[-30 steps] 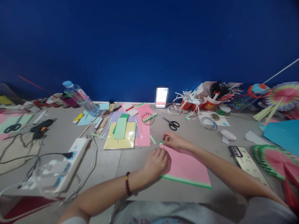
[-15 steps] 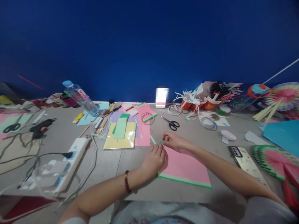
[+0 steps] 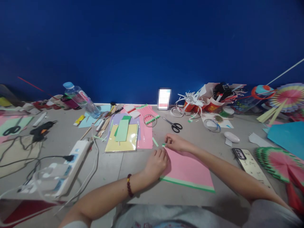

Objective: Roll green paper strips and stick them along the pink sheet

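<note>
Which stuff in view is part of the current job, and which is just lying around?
In use:
- pink sheet, green-edged
- left hand, at its left edge
- right hand, at its far edge

Probably just lying about (not in the hands):
- scissors beyond the sheet
- bottle
- power strip
- yellow packet
- patterned phone

Centre to lower centre of the frame, the left hand (image 3: 155,163) lies at the left edge of a pink sheet (image 3: 192,169) bordered green along its bottom, and the right hand (image 3: 176,143), fingers curled, is at the sheet's upper-left corner; whether either grips it cannot be determined. Black-handled scissors (image 3: 175,126) lie just above the right hand. A white power strip (image 3: 74,166) occupies the lower left, a phone (image 3: 253,167) the lower right.
</note>
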Available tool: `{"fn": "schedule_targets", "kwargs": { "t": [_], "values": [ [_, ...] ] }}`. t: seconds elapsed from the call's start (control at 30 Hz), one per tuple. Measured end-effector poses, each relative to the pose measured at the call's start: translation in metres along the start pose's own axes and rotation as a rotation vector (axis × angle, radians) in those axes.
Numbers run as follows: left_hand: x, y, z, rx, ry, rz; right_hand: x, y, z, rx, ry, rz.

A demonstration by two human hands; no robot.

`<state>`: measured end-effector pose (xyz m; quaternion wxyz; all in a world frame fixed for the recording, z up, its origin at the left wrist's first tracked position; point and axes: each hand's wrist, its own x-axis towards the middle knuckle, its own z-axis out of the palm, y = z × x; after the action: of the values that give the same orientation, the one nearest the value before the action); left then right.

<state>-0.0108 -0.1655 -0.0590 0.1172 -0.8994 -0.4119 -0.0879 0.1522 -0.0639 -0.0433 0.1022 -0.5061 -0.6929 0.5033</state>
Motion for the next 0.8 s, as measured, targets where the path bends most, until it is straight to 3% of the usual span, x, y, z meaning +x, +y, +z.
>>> {"fn": "schedule_targets", "kwargs": {
  "t": [0.8],
  "values": [
    [0.0044, -0.001, -0.0035, -0.003, -0.081, 0.001, -0.003, -0.005, 0.003, 0.113, 0.03, 0.044]
  ]
}}
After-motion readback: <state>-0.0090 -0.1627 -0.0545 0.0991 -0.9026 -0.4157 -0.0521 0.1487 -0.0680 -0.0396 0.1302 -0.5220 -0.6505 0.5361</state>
